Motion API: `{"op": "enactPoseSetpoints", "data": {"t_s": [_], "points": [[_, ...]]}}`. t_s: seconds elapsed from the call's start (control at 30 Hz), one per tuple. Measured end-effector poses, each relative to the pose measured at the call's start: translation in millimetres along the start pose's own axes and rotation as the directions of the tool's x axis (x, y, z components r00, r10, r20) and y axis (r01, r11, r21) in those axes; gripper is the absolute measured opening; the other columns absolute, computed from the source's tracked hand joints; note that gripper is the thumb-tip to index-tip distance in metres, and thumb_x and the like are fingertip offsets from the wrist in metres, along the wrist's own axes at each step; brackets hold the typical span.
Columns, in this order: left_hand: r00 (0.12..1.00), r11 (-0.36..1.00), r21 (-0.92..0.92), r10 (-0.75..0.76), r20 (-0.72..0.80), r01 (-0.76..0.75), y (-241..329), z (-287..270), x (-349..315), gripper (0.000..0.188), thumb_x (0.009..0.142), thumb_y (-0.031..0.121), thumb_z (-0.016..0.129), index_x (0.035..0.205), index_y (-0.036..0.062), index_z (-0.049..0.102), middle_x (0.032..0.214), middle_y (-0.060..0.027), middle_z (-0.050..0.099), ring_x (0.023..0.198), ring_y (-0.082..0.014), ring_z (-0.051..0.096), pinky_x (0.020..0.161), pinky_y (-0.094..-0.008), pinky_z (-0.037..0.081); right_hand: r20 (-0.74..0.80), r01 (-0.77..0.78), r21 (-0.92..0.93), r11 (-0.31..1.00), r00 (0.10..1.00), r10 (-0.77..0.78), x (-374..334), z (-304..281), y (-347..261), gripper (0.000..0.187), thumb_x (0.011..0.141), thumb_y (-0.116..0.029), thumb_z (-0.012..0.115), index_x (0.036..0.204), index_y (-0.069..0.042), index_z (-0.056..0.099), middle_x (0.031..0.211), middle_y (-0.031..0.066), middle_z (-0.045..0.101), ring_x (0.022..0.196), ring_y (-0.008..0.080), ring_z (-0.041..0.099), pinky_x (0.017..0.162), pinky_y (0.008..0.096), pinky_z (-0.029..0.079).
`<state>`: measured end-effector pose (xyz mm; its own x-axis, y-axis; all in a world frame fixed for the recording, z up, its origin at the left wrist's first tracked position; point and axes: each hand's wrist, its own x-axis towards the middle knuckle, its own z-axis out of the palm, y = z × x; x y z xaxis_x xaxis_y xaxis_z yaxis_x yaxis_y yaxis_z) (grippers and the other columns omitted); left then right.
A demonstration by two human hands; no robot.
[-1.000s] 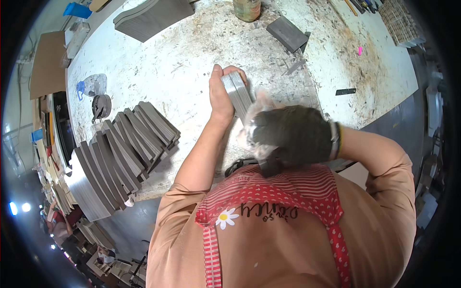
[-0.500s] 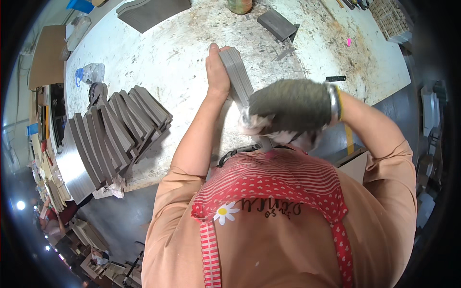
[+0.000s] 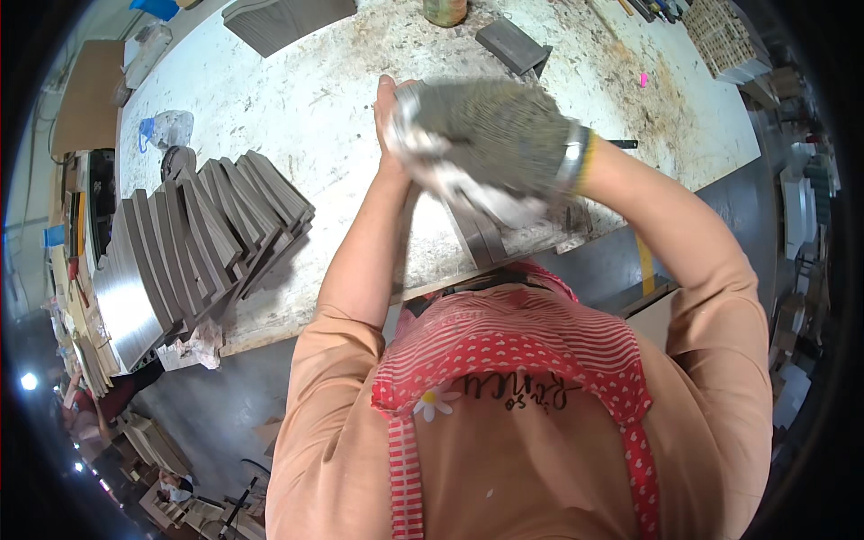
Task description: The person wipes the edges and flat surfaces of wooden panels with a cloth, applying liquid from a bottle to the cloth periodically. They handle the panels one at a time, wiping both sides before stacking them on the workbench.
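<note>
A long grey wood-grain piece lies slanting on the worktable, its near end at the front edge. My bare left hand is at its far end, gripping its left side, with most of the fingers hidden behind my right hand. My right hand, in a dark knitted glove and blurred by motion, is closed around a crumpled white cloth. It presses the cloth over the upper part of the grey piece and hides that part. To the left, several curved grey pieces stand fanned out in a row.
A stained white worktable spreads ahead. At its far side are a stack of grey curved pieces, a jar and a dark grey block. A clear plastic bottle lies at left; a wicker basket stands far right.
My right hand with the cloth has slid from the near part of the grey piece up to its far end, close to my left hand. My left hand stays at the far end.
</note>
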<state>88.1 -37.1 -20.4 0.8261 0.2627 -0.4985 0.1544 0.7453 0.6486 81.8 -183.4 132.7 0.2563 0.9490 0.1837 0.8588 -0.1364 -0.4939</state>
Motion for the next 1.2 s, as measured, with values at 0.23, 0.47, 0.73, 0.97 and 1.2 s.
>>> {"op": "enactPoseSetpoints", "data": {"t_s": [0.23, 0.47, 0.73, 0.97, 1.2], "points": [[0.925, 0.866, 0.331, 0.320, 0.206, -0.373, 3, 2, -23, 0.063, 0.092, 0.053, 0.022, 0.072, 0.0035, 0.055, 0.062, -0.0081, 0.053, 0.059, -0.0177, 0.051, 0.060, -0.0306, 0.043, 0.250, -0.161, 0.117, 0.980, 0.960, 0.128, -28, -17, -14, 0.023, 0.085, -0.027, 0.056, 0.091, -0.007, 0.064, 0.096, 0.0145, 0.062, 0.084, 0.0269, 0.062, 0.076, 0.0361, 0.049], [0.912, 0.851, 0.340, 0.338, 0.231, -0.401, 4, 7, -29, 0.066, 0.091, 0.056, 0.022, 0.070, 0.0036, 0.056, 0.061, -0.0069, 0.053, 0.058, -0.0169, 0.051, 0.059, -0.0283, 0.042, -0.172, -0.488, -0.129, 0.863, 0.868, 0.465, -55, 12, -5, 0.048, 0.086, -0.045, 0.053, 0.110, -0.004, 0.061, 0.111, 0.0201, 0.059, 0.102, 0.0340, 0.056, 0.089, 0.0396, 0.043], [0.945, 0.949, 0.143, 0.247, 0.216, -0.281, 16, 12, -39, 0.058, 0.091, 0.050, 0.039, 0.102, -0.0030, 0.060, 0.093, -0.0131, 0.065, 0.083, -0.0217, 0.063, 0.080, -0.0310, 0.049, -0.344, -0.166, -0.010, 0.986, 0.927, 0.153, -27, 10, 19, 0.051, 0.085, -0.042, 0.057, 0.118, -0.003, 0.056, 0.118, 0.0185, 0.057, 0.110, 0.0312, 0.054, 0.096, 0.0384, 0.041], [0.921, 0.927, 0.194, 0.257, 0.293, -0.320, 21, 3, -7, 0.063, 0.091, 0.052, 0.025, 0.065, 0.0044, 0.058, 0.054, -0.0074, 0.053, 0.049, -0.0176, 0.054, 0.051, -0.0284, 0.046, 0.024, 0.015, 0.001, 1.000, 1.000, -0.015, -42, 26, -11, 0.033, 0.076, -0.010, 0.062, 0.109, -0.008, 0.060, 0.103, 0.0112, 0.063, 0.093, 0.0249, 0.062, 0.082, 0.0375, 0.049], [0.912, 0.908, 0.202, 0.307, 0.273, -0.367, 20, 14, -10, 0.064, 0.092, 0.050, 0.024, 0.067, 0.0030, 0.058, 0.055, -0.0080, 0.053, 0.047, -0.0178, 0.052, 0.046, -0.0300, 0.044, 0.026, 0.153, -0.183, 0.971, 0.988, -0.150, -41, 24, -5, 0.038, 0.072, -0.009, 0.062, 0.110, -0.008, 0.057, 0.098, 0.0120, 0.060, 0.083, 0.0286, 0.062, 0.073, 0.0382, 0.051]]}}
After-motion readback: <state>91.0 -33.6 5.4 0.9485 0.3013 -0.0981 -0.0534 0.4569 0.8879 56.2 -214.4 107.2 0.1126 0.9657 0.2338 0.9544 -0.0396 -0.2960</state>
